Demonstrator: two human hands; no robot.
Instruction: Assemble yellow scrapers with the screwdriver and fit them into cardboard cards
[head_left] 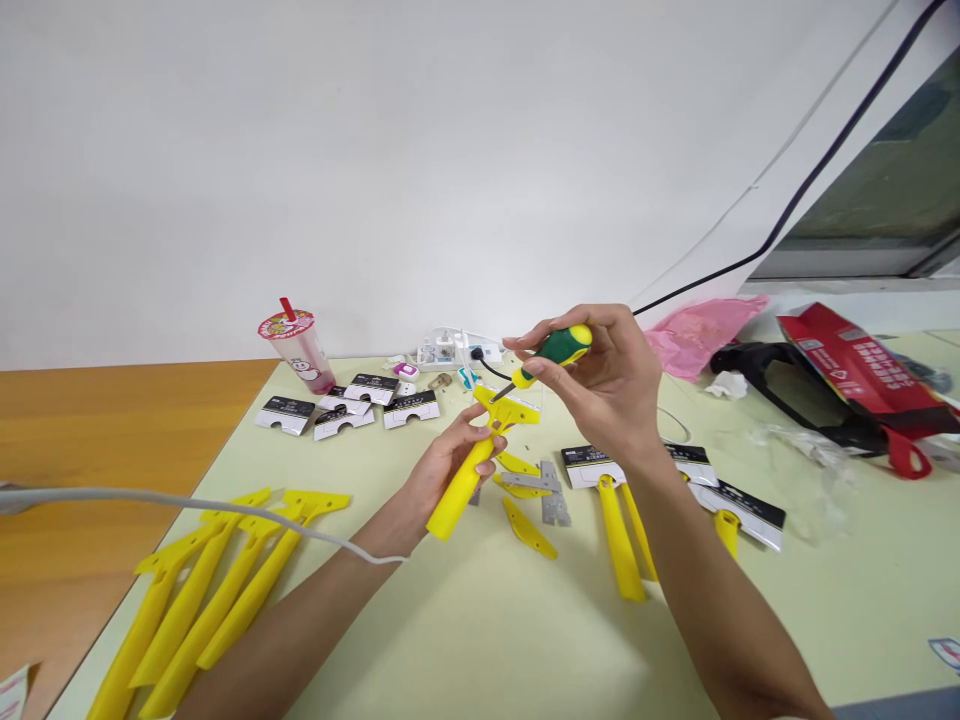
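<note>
Yellow plastic fills your left hand [442, 465]: the fingers are closed around a scraper handle [459, 492] just below its wide head, holding it tilted above the middle of the pale green table [465, 650]. Your right hand [611, 370] grips a green-and-yellow screwdriver [564, 346] by its handle, the shaft slanting down so that the tip meets the scraper's head. Beneath and just beyond your left hand lie loose yellow plates [529, 528] and grey metal blades [555, 495], some overlapping. Near your right forearm you have yellow handles [621, 540] with black-and-white cards [748, 514] at their upper ends. By your left forearm, more yellow scraper handles [251, 590] lie side by side, heads pointing away from you. Farther back stand a lidded cup [304, 355] with a red straw, folded cards [285, 415] near it, and, well to your right, a pink plastic bag [694, 335].
</note>
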